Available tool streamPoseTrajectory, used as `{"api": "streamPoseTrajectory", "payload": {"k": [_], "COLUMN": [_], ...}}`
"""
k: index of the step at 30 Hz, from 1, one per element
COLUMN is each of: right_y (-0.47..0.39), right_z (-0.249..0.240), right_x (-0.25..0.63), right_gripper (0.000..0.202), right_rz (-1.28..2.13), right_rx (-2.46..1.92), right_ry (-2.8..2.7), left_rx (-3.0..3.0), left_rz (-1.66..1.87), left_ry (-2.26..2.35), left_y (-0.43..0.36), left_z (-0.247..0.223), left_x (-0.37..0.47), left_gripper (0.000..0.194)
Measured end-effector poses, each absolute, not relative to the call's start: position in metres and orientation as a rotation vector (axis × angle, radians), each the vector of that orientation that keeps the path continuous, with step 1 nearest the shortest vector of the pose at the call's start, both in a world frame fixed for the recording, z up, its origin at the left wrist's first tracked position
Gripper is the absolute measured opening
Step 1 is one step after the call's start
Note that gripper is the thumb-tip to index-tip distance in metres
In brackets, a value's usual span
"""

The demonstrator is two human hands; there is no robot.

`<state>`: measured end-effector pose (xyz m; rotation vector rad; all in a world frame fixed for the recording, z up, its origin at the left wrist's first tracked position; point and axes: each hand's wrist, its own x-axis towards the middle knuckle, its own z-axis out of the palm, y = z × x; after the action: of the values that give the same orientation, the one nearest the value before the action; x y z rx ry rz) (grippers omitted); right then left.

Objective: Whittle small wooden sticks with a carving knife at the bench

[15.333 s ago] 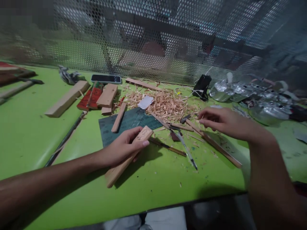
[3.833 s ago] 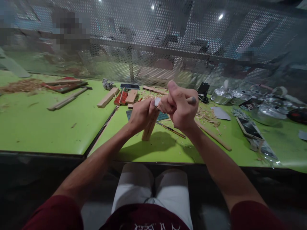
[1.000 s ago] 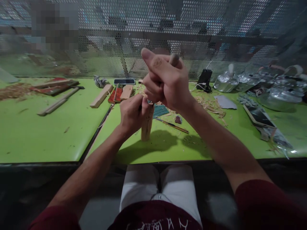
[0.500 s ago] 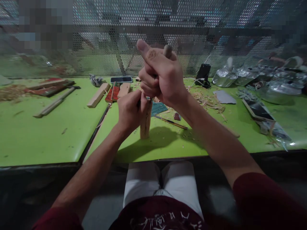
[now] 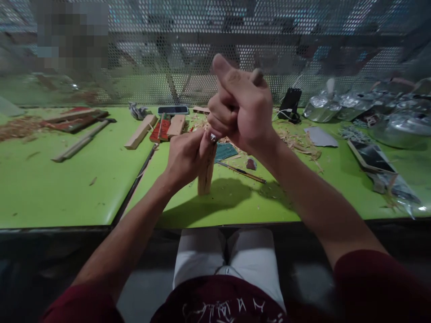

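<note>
In the middle of the head view, my left hand (image 5: pixel 186 154) is closed round the upper part of an upright wooden block (image 5: pixel 206 177). The block's lower end rests on the green table. Above and to the right, my right hand (image 5: pixel 244 105) is wrapped round a wooden-handled carving tool (image 5: pixel 257 76), its thumb stretched out. The rounded handle end shows above the fist. A small bit of metal shows by my left thumb, at the top of the block; most of the tool is hidden by my fingers.
Wood shavings (image 5: pixel 299 146), a teal sheet (image 5: pixel 226 151) and a yellow-and-black pencil (image 5: pixel 245 173) lie around the block. Wood pieces (image 5: pixel 140 131) and a phone (image 5: pixel 173 110) are behind left. Another phone (image 5: pixel 370 156) and foil-like wrapped items (image 5: pixel 321 107) lie right. Perforated mesh (image 5: pixel 188 49) stands behind.
My right hand has moved to the right with the carving tool, away from over the block. My left hand and the block stay nearly in place. The view has shifted slightly.
</note>
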<state>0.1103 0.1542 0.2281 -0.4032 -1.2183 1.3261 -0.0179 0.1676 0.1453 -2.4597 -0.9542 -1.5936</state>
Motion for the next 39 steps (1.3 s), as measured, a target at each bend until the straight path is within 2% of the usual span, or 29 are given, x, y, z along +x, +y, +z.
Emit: {"api": "streamPoseTrajectory", "payload": {"k": [9, 25, 33, 39], "right_y": [0.145, 0.138, 0.142, 0.146], "right_z": [0.228, 0.231, 0.243, 0.237], "right_x": [0.11, 0.098, 0.082, 0.081], "right_gripper": [0.058, 0.067, 0.056, 0.064], "right_rz": [1.269, 1.151, 1.25, 1.209], "right_rx": [-0.345, -0.337, -0.505, -0.468], "right_ry": [-1.253, -1.452, -1.503, -1.465], "left_rx": [-2.442, -2.379, -2.317, -2.289], "left_rz": [-1.616, -1.702, -1.715, -1.733], "left_ry": [-0.897, -0.817, -0.808, -0.822], "left_y": [0.166, 0.159, 0.163, 0.165], "left_z": [0.144, 0.139, 0.136, 0.136], "left_x": [-0.02, -0.027, -0.029, -0.026], "left_gripper": [0.052, 0.046, 0.043, 0.042]}}
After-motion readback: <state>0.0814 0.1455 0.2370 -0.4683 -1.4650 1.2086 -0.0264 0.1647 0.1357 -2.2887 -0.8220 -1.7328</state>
